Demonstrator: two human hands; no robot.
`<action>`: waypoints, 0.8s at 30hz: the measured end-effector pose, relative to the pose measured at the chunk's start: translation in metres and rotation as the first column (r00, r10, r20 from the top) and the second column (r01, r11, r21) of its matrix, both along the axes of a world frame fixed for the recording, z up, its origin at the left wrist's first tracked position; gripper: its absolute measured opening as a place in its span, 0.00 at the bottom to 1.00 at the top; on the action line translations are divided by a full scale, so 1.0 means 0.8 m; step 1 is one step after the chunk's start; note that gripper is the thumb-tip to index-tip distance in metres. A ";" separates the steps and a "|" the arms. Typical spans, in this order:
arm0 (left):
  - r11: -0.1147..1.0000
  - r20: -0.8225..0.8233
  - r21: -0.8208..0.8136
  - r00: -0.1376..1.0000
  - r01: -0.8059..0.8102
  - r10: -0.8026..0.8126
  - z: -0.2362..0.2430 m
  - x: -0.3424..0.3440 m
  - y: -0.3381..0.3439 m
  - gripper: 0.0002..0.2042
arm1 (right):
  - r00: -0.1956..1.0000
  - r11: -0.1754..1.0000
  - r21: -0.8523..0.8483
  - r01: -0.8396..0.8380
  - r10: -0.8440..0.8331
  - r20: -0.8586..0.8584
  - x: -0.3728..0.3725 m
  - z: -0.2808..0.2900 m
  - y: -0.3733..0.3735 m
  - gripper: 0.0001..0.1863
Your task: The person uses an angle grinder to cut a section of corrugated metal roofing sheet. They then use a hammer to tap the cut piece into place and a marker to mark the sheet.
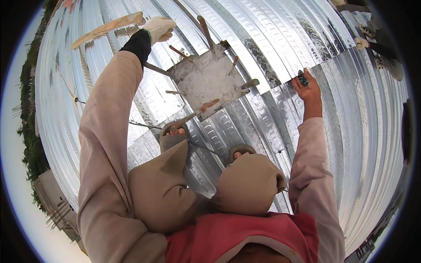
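Observation:
Ribbed, shiny metal decking sheets (346, 109) spread out under me, and one sheet's edge overlaps another across the middle. My left hand (160, 30), in a white knit glove, is held out at the upper left with its fingers curled. It is close to the end of a wooden board (109, 29); whatever the fingers hold, if anything, is hidden. My bare right hand (309, 90) bends its fingers at the overlap edge, around a small dark greenish patch or piece that I cannot make out. Between my hands, a square concrete column top (206, 81) comes through a cut-out.
Several rusty rebar ends (205, 30) stick up around the concrete. My sandalled feet (175, 131) rest on the decking beside it. At the upper right, another person's gloved hand (361, 43) touches the sheet near their feet. Trees and a building (55, 193) lie beyond the left edge.

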State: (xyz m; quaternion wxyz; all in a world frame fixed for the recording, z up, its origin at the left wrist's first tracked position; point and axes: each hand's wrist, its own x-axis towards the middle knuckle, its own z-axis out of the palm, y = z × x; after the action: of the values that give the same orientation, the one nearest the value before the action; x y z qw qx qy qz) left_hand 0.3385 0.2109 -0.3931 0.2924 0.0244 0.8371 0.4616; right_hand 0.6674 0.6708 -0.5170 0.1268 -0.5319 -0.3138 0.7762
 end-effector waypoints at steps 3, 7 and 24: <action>0.874 -0.332 -0.200 0.809 0.443 -0.485 -0.067 -0.077 -0.045 0.07 | 0.978 0.965 0.162 -0.206 0.209 0.000 -0.011 -0.043 -0.001 0.32; 0.801 -0.246 -0.230 0.764 0.552 -0.597 -0.117 -0.095 0.036 0.16 | 0.974 0.902 0.375 -0.212 0.224 0.011 0.039 -0.092 0.076 0.17; 0.942 -0.589 -0.263 0.739 0.207 -0.327 -0.109 -0.057 0.044 0.24 | 0.971 0.954 0.295 0.059 -0.124 0.207 -0.017 -0.003 -0.021 0.09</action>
State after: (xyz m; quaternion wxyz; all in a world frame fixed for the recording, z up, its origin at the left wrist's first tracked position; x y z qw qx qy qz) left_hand 0.2932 0.2458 -0.4803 0.0628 0.2694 0.9121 0.3027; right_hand 0.6542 0.6544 -0.5195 0.2027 -0.6056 -0.4101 0.6511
